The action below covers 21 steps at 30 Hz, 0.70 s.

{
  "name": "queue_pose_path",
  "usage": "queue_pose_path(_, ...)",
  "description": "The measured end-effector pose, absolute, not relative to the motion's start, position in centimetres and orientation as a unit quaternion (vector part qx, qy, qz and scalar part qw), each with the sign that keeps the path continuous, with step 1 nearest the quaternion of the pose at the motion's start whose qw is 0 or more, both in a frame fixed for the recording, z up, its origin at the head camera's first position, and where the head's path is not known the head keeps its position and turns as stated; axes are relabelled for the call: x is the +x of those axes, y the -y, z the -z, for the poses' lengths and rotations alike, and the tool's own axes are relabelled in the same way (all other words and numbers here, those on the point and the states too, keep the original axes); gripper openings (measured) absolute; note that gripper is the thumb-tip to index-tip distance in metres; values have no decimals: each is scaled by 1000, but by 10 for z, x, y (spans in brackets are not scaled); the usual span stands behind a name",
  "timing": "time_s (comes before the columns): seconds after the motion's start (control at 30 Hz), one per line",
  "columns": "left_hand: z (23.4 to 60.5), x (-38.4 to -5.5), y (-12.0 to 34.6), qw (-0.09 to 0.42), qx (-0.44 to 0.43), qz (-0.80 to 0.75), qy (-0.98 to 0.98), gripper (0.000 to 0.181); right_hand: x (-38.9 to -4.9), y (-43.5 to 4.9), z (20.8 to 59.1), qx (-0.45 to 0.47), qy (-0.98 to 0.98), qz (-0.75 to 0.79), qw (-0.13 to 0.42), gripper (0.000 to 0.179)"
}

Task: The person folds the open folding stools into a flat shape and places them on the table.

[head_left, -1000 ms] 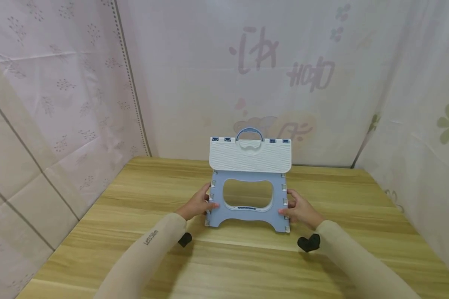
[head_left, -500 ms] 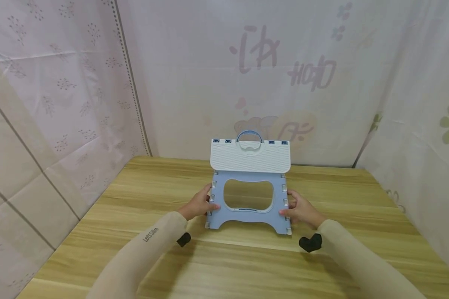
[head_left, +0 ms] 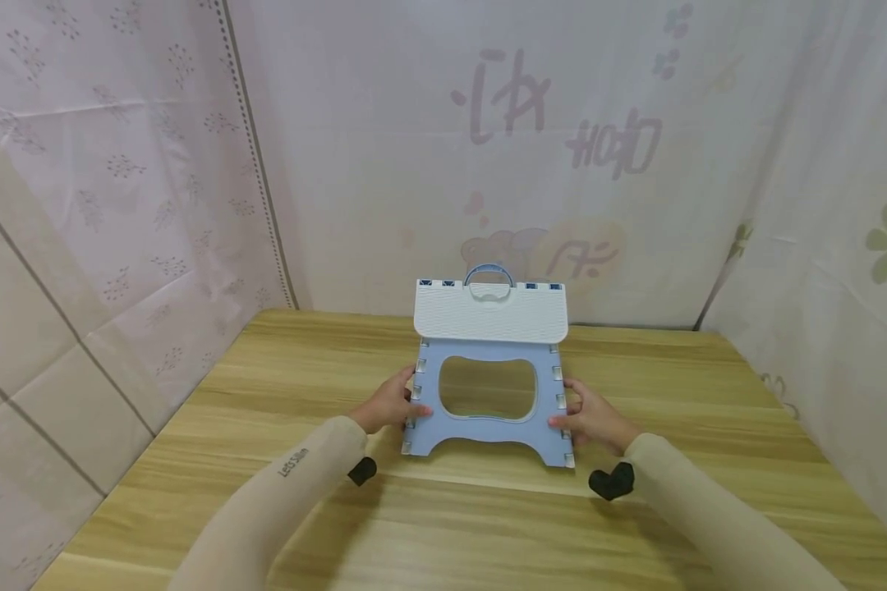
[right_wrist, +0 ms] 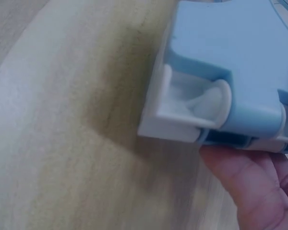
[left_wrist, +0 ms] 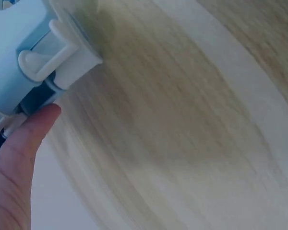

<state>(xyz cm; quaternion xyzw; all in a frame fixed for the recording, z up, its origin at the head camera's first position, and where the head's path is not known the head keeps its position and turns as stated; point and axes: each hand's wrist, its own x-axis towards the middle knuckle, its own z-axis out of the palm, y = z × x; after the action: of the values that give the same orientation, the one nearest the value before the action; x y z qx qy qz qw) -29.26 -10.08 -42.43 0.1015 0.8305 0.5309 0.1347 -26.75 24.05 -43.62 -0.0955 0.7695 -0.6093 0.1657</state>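
Observation:
A folding step stool (head_left: 494, 428), with pale blue leg panels and a white textured top (head_left: 443, 320), is held near the middle of the table. Its blue carry handle (head_left: 489, 267) sticks up at the back. My left hand (head_left: 386, 405) grips the stool's left edge, thumb on the front panel. At the opposite edge my right hand (head_left: 597, 417) holds on in the same way. Both wrist views show the hinged white and blue leg corners close to the fingers. Whether the feet touch the wood cannot be told.
The wooden table (head_left: 488, 533) spreads around the stool. A pale printed curtain (head_left: 369, 164) hangs behind its back edge, and more patterned cloth (head_left: 118, 205) hangs at the left and right sides. Black pieces (head_left: 612, 481) show beneath both wrists.
The stool's top edge and handle sit slightly lower in the head view, and the leg bottoms have come slightly nearer to me. Both hands keep their hold.

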Motion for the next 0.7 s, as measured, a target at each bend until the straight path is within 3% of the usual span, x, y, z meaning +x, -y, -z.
queue_pose_path(0.7,423,-295,103,150,84,-504,-846,71,-270,-237,432,-71,-770,601,202,74)
